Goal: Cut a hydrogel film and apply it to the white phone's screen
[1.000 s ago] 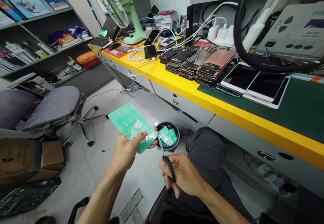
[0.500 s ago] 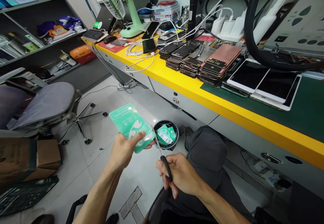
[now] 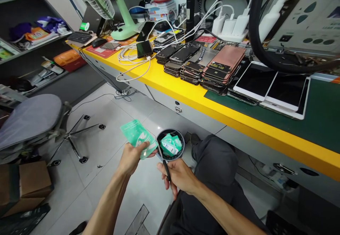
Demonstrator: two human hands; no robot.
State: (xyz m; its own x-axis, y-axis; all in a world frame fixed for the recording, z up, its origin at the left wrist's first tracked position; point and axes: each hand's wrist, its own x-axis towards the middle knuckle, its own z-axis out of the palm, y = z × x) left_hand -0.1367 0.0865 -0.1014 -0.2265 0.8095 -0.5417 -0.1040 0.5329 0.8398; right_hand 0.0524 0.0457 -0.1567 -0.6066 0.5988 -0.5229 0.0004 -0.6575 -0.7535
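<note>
Tile floor lies open below the yellow edge of the tabletop, leaving free room around both arms. The left hand grips a green foil pouch between thumb and fingers, its lower corner just beside the rim of a small black bin holding green packets. The right hand clenches black-handled scissors, their blades pointing up beside the pouch's edge.

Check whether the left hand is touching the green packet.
Touching. The head view shows the left hand gripping the green packet, with the thumb pressed across the packet's face.
</note>
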